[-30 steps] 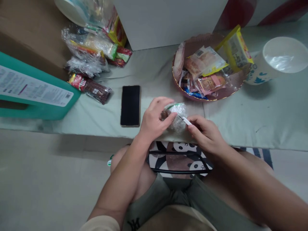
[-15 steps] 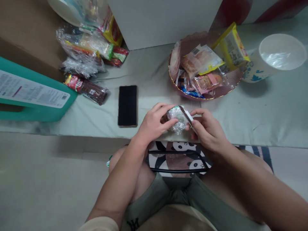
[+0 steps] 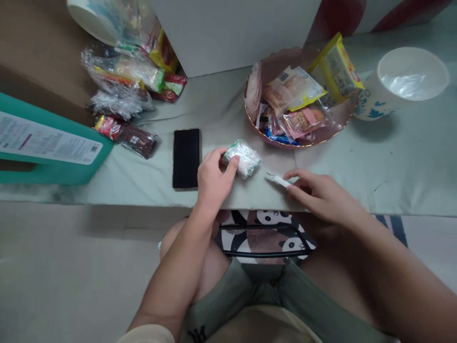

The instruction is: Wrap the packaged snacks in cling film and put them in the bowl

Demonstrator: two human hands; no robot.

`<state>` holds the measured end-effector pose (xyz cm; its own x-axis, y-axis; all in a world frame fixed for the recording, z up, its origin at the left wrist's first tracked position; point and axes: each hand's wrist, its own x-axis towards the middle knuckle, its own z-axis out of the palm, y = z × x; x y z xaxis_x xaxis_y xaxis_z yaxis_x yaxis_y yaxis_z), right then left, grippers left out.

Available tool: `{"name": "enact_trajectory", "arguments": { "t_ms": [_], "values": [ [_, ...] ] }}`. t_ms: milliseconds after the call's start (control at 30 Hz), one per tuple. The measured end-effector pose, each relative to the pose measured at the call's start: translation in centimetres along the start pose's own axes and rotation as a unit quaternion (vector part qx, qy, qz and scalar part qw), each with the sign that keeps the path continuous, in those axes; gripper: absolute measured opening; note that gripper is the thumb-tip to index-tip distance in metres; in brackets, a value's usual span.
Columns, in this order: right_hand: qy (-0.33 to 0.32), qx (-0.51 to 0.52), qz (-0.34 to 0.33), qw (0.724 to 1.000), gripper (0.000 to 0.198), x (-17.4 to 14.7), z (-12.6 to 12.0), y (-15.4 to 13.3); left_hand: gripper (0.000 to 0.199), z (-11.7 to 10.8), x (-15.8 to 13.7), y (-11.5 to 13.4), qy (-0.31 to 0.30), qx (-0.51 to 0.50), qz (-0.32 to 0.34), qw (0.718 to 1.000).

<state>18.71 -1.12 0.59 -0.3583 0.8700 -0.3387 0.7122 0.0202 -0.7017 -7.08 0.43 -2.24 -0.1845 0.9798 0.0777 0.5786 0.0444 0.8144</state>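
Observation:
My left hand point(image 3: 216, 175) is closed on the left side of a small bundle of crinkled clear plastic wrap point(image 3: 244, 159) with green edges, thumb on top. What the wrap contains is not clear. To the right, my right hand point(image 3: 314, 190) pinches a slim white tool point(image 3: 279, 180) between thumb and fingers. Its thin grey tip points left toward the bundle, a short gap away; it resembles a small knife. Just left of my left hand, a black phone point(image 3: 186, 158) lies flat on the cloth-covered table point(image 3: 228, 107).
A pink, gold-rimmed bowl point(image 3: 314, 144) of packaged snacks stands beyond my hands, beside a white paper cup point(image 3: 374, 102). At left are a chocolate-brown snack packet point(image 3: 137, 139), several plastic-wrapped packets point(image 3: 123, 78) and a teal container point(image 3: 53, 174). A white box point(image 3: 235, 33) stands behind.
The bundle and my left hand have moved left and slightly away from me. My right hand has drawn back to the right, so the tool no longer overlaps the bundle.

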Motion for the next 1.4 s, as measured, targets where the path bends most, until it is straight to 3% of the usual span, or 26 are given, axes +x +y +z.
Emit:
{"name": "enact_trajectory", "arguments": {
  "t_ms": [100, 233, 333, 367, 467, 567, 633, 700, 833, 967, 1067, 1233, 1400],
  "values": [
    [0.103, -0.118, 0.02, 0.988, 0.031, 0.0, -1.1, 1.7, 0.033, -0.4, 0.0, -0.2, 0.013, 0.002, 0.064, 0.998],
    [0.229, -0.223, -0.009, 0.948, 0.023, 0.8, -1.6, 4.1, 0.057, -0.4, -0.2, 0.1, -0.075, 0.014, 0.152, 0.985],
    [0.284, -0.239, -0.04, 0.928, 0.023, 1.1, -1.3, 4.1, 0.022, -0.1, -0.3, 0.6, -0.043, 0.016, 0.12, 0.992],
    [0.288, -0.228, -0.054, 0.929, 0.023, 1.1, -1.0, 3.7, 0.009, 0.0, -0.3, 0.8, -0.022, 0.001, 0.097, 0.995],
    [0.261, -0.157, -0.121, 0.945, 0.022, 0.8, 0.6, 1.6, 0.018, 0.1, -0.2, 1.3, 0.003, -0.13, -0.016, 0.991],
    [0.251, -0.086, -0.216, 0.94, 0.036, 0.9, 2.6, -0.3, 0.018, 0.1, -0.2, 2.0, -0.083, -0.339, -0.151, 0.925],
    [0.237, -0.057, -0.252, 0.937, 0.042, 1.2, 3.3, -0.8, 0.015, 0.1, -0.3, 2.4, -0.137, -0.41, -0.193, 0.881],
    [0.222, -0.038, -0.242, 0.944, 0.033, 1.5, 3.5, -0.8, 0.011, 0.1, -0.2, 2.6, -0.131, -0.417, -0.208, 0.875],
    [0.228, -0.034, -0.198, 0.953, 0.02, 1.7, 3.1, -0.2, 0.012, 0.0, 0.0, 2.6, -0.078, -0.389, -0.228, 0.889],
    [0.178, -0.034, -0.249, 0.952, 0.034, 2.0, 3.3, -0.3, 0.01, 0.2, -0.1, 2.8, -0.143, -0.369, -0.233, 0.888],
    [0.143, -0.04, -0.263, 0.953, 0.024, 2.4, 3.5, -0.6, 0.009, 0.5, -0.1, 2.9, -0.117, -0.355, -0.226, 0.899],
    [0.172, -0.015, -0.248, 0.953, 0.019, 2.7, 3.0, -0.6, 0.009, 0.9, 0.3, 2.5, -0.047, -0.363, -0.233, 0.901],
    [0.204, 0.0, -0.235, 0.95, 0.02, 2.5, 2.8, -0.4, 0.011, 1.2, 0.5, 2.5, -0.016, -0.375, -0.229, 0.898]
  ]
}}
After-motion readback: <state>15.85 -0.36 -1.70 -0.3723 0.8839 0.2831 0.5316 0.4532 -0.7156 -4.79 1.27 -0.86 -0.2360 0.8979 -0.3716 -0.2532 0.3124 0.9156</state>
